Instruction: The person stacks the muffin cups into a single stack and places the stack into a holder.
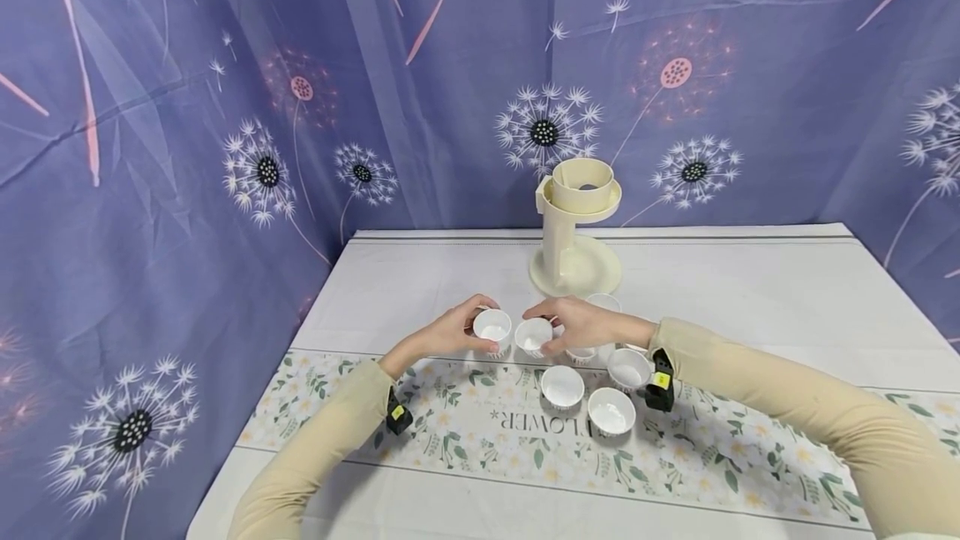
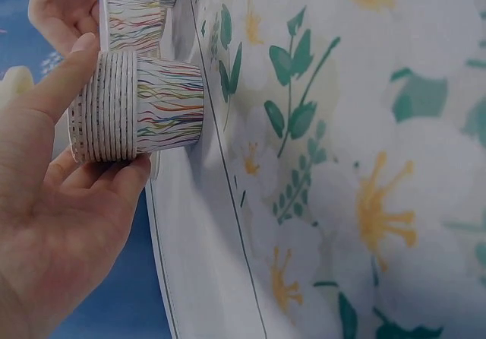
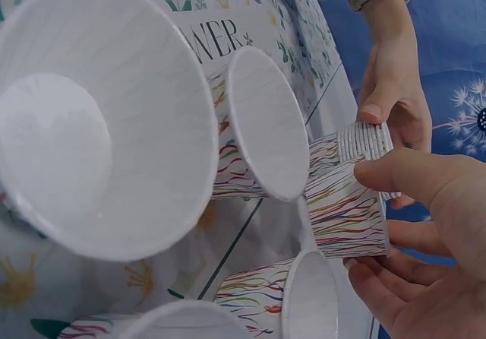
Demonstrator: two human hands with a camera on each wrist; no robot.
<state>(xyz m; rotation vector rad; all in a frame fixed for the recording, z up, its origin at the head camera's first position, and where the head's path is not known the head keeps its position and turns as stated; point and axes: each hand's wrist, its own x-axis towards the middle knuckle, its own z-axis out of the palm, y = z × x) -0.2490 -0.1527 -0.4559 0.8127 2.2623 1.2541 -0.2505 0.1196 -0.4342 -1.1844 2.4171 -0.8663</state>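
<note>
My left hand [image 1: 448,332] grips a nested stack of paper cups [image 2: 121,109], white inside with thin coloured wavy lines outside. Several rims show one behind another in the left wrist view. Close on its right, my right hand [image 1: 588,322] holds a single paper cup [image 3: 349,211] of the same kind, thumb on one side and fingers on the other. The stack and this cup stand side by side, mouths up. Nearer to me are a loose cup [image 1: 562,387], a second cup [image 1: 611,412] and a third cup [image 1: 628,368]. More cups are partly hidden by my right hand and forearm.
Behind the hands stands a cream plastic stand [image 1: 558,244] with a round base and a ring on top. A floral runner [image 1: 480,407] crosses the white tablecloth [image 1: 420,273]. A blue dandelion-print curtain [image 1: 450,107] hangs behind and to the left.
</note>
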